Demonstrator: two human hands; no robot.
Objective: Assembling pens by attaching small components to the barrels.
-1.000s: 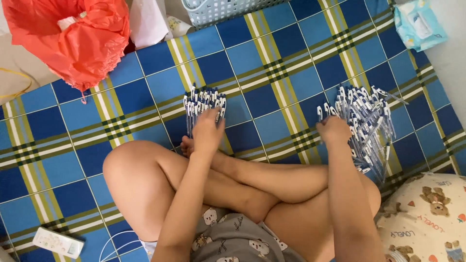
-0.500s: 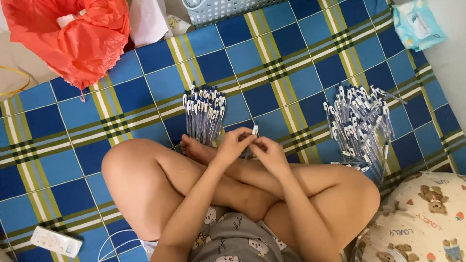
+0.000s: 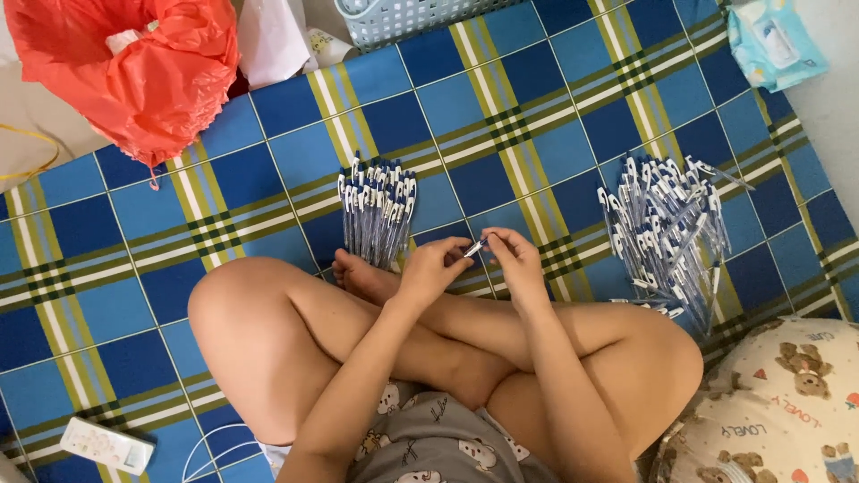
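Blue, green and yellow checked mat (image 3: pixel 501 107) covers the floor; a person sits cross-legged on it, seen from the head camera looking straight down.

Head view: both hands meet just above the crossed shins. The left hand (image 3: pixel 436 268) and right hand (image 3: pixel 516 259) pinch a single pen (image 3: pixel 475 247) between their fingertips, one at each end, the pen lying roughly level between them. Held that way, each hand can work one end, probably fitting or checking a part.

Left of the hands, just beyond the foot, a neat bundle of pens (image 3: pixel 376 213) lies with caps all pointing away, tidy as a sorted lot would be. To the right, near the knee, a bigger loose heap of pens (image 3: pixel 667 234) spreads untidily, within easy reach of the right hand.

Around the edges: a crumpled red plastic bag (image 3: pixel 134 72) at the far left, a pale lattice basket (image 3: pixel 403 16) at the top, a light blue wipes packet (image 3: pixel 774 40) in the far right corner, a bear-print cushion (image 3: pixel 778 411) beside the right knee, a small white box (image 3: pixel 106 444) near the left hip.
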